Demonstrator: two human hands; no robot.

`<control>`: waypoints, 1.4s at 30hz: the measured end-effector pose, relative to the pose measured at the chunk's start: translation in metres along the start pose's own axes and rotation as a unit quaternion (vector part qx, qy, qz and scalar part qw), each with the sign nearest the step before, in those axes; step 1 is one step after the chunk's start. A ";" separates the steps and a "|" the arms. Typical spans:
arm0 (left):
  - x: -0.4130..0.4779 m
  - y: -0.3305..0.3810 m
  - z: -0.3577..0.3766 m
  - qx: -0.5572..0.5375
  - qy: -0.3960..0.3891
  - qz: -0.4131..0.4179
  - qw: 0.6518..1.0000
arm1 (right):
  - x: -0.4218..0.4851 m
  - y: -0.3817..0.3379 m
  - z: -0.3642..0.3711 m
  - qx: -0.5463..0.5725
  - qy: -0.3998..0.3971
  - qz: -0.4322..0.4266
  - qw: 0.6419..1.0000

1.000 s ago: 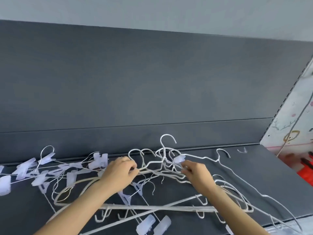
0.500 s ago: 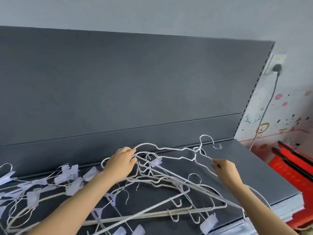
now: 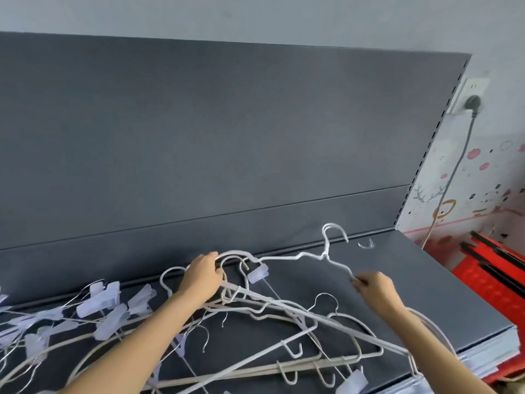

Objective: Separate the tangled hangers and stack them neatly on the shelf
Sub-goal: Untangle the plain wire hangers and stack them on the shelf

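Left hand (image 3: 203,275) grips the tangled white hangers (image 3: 264,308) on the dark grey shelf (image 3: 403,282); right hand (image 3: 375,288) pinches a thin white wire hanger (image 3: 327,247).

There are two hands, a left hand (image 3: 203,275) and a right hand (image 3: 372,288), and between them one white hanger (image 3: 326,245) is held up. There is one shelf (image 3: 426,294). On it lies one tangled pile of hangers (image 3: 284,311); the exact number I cannot count, but at least five hooks show. Pale clips (image 3: 258,273) are at least eight. One small wire scrap (image 3: 366,244) lies near the back. On the wall there is one socket (image 3: 468,86), one plug (image 3: 473,103) and one cable (image 3: 451,177).
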State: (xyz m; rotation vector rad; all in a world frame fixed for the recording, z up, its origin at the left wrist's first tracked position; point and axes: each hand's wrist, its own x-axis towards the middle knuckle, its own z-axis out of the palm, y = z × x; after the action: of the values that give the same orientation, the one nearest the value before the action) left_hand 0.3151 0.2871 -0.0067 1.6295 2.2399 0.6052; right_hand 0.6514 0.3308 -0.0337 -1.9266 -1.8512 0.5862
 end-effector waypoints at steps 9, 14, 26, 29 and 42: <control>-0.028 -0.021 -0.078 0.004 0.116 0.044 0.992 | -0.013 -0.074 -0.044 0.089 0.020 -0.126 0.988; -0.068 -0.041 -0.108 0.190 0.120 0.050 0.973 | -0.023 -0.129 -0.035 0.127 -0.021 -0.190 0.973; -0.190 -0.134 -0.191 0.284 0.022 0.017 0.958 | -0.082 -0.281 0.051 0.119 -0.235 -0.369 0.891; -0.217 -0.171 -0.214 0.258 0.029 -0.016 0.966 | -0.108 -0.326 0.078 0.103 -0.264 -0.393 0.875; -0.356 -0.430 -0.342 0.224 0.096 -0.174 0.954 | -0.289 -0.580 0.268 0.056 -0.370 -0.426 0.824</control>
State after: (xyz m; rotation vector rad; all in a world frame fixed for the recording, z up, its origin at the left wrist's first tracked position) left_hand -0.0921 -0.2191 0.0724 1.3362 2.8834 0.1726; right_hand 0.0107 0.0654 0.0730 -0.6006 -2.7515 1.1559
